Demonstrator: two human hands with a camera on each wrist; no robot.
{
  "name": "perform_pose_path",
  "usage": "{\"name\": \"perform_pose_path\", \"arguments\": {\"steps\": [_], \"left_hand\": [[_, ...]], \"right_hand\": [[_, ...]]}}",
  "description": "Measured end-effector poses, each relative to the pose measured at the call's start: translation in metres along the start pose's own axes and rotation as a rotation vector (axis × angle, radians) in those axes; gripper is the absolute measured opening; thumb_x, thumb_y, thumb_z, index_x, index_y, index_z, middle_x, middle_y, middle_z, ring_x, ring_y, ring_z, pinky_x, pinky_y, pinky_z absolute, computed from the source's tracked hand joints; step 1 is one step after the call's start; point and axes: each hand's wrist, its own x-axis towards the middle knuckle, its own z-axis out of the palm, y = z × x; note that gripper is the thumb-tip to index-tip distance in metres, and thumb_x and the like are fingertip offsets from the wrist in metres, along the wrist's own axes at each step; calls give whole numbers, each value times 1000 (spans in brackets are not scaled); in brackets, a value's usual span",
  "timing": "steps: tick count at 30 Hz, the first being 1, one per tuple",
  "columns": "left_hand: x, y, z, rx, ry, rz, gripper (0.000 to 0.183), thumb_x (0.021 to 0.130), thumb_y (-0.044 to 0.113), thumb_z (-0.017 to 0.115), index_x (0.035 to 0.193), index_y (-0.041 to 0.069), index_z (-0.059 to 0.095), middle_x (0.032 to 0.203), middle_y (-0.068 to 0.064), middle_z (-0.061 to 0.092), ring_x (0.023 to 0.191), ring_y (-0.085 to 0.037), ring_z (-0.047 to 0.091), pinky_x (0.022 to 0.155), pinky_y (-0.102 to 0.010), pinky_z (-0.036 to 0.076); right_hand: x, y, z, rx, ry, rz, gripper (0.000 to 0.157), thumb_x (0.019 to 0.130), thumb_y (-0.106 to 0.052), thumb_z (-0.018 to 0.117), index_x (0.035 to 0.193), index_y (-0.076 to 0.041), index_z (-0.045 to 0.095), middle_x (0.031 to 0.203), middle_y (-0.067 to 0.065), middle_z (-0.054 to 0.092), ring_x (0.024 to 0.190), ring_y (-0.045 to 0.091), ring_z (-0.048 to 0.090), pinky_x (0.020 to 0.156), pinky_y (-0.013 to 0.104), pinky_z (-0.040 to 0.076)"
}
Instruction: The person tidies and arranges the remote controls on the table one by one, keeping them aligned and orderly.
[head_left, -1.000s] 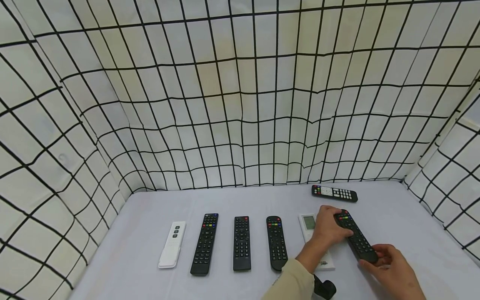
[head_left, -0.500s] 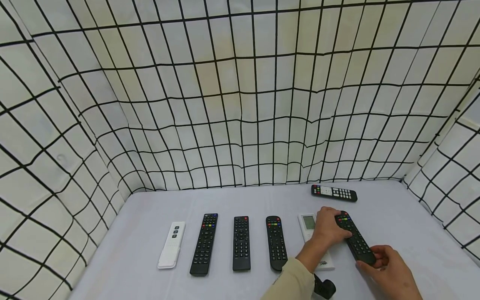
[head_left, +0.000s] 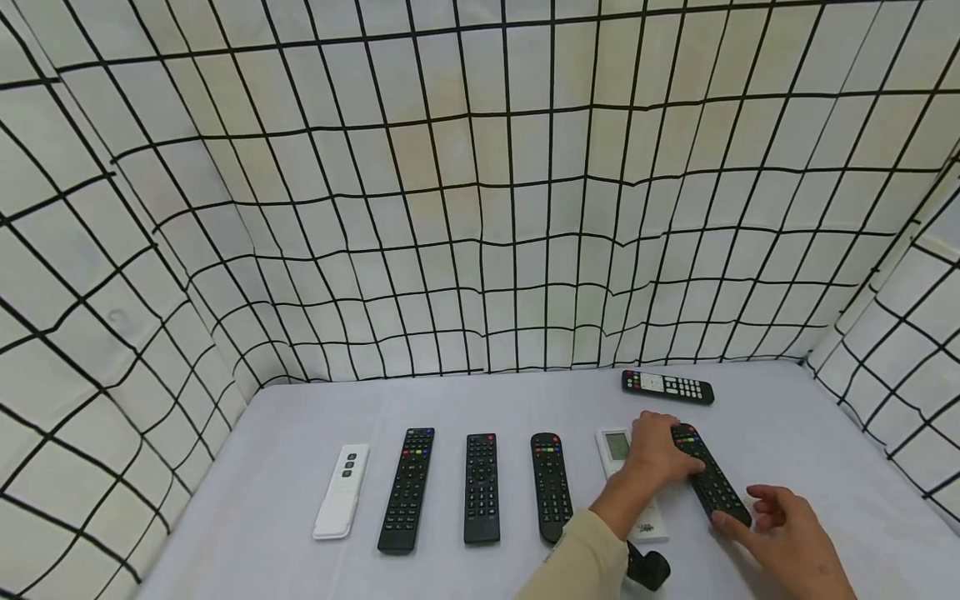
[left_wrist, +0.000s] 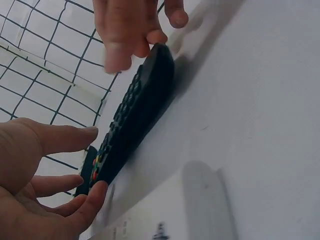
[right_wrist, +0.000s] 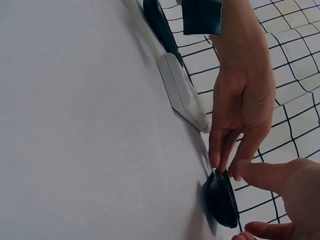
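A black remote control (head_left: 712, 479) lies slanted at the right of the table, its coloured buttons toward the far end. My left hand (head_left: 660, 454) pinches the far part, with thumb and fingers at its edges. My right hand (head_left: 787, 533) is at the near end, fingers spread apart and off the remote; its thumb is close to the lower left corner, and whether it touches is unclear. Under my left forearm lies a white remote with a small screen (head_left: 618, 446), partly covered. In the left wrist view the black remote (left_wrist: 135, 115) appears edge-on between both hands.
To the left stand a white remote (head_left: 341, 492) and three black remotes (head_left: 407, 492) (head_left: 482, 487) (head_left: 552, 487) in a row. Another black remote (head_left: 667, 387) lies crosswise at the back. Black netting (head_left: 510, 208) over white cloth encloses the table (head_left: 420, 575).
My right hand's fingers have loosened from the near end of the black remote and spread. The remote has shifted slightly nearer and left. My left hand stays at the far part.
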Motion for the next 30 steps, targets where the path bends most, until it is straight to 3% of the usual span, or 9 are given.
{"name": "perform_pose_path", "arguments": {"steps": [5, 11, 17, 23, 25, 30], "left_hand": [[9, 0, -9, -66, 62, 2, 46, 82, 28, 87, 124, 14, 74, 127, -6, 64, 114, -16, 58, 94, -24, 52], [22, -5, -17, -195, 130, 9, 43, 88, 18, 79, 128, 4, 69, 135, -15, 60, 129, -28, 58, 103, -32, 53], [36, -7, -20, -257, 155, -18, 56, 87, 14, 76, 139, -2, 59, 134, -18, 55, 124, -30, 58, 104, -35, 52], [43, -7, -24, -290, 141, -44, 66, 85, 10, 74, 145, -5, 51, 141, -22, 51, 127, -33, 57, 106, -38, 51], [44, -8, -24, -292, 142, -45, 66, 84, 9, 74, 145, -5, 51, 143, -22, 51, 128, -33, 56, 107, -38, 51], [47, -9, -24, -291, 156, -54, 63, 84, 7, 75, 143, -1, 53, 140, -20, 52, 125, -31, 57, 106, -38, 52]], "right_hand": [[12, -5, -16, 11, 44, -29, 85, 98, -56, 65, 146, 10, 42, 135, 35, 47, 113, 41, 56, 86, 47, 53], [38, -7, -27, -13, 137, -216, 64, 103, -43, 63, 137, 10, 51, 128, 34, 58, 111, 45, 62, 71, 29, 52], [66, -11, -34, -48, 134, -251, 61, 104, -40, 62, 137, 10, 51, 129, 37, 59, 115, 50, 60, 68, 28, 49], [88, -16, -34, -55, 100, -318, 61, 103, -35, 65, 139, 12, 48, 132, 39, 57, 119, 54, 58, 79, 49, 58], [94, -18, -33, -50, 81, -337, 62, 103, -33, 65, 140, 13, 47, 135, 40, 55, 122, 55, 56, 86, 57, 56], [104, -25, -32, -57, 51, -358, 65, 101, -27, 67, 145, 13, 42, 142, 41, 47, 129, 58, 50, 93, 64, 52]]}}
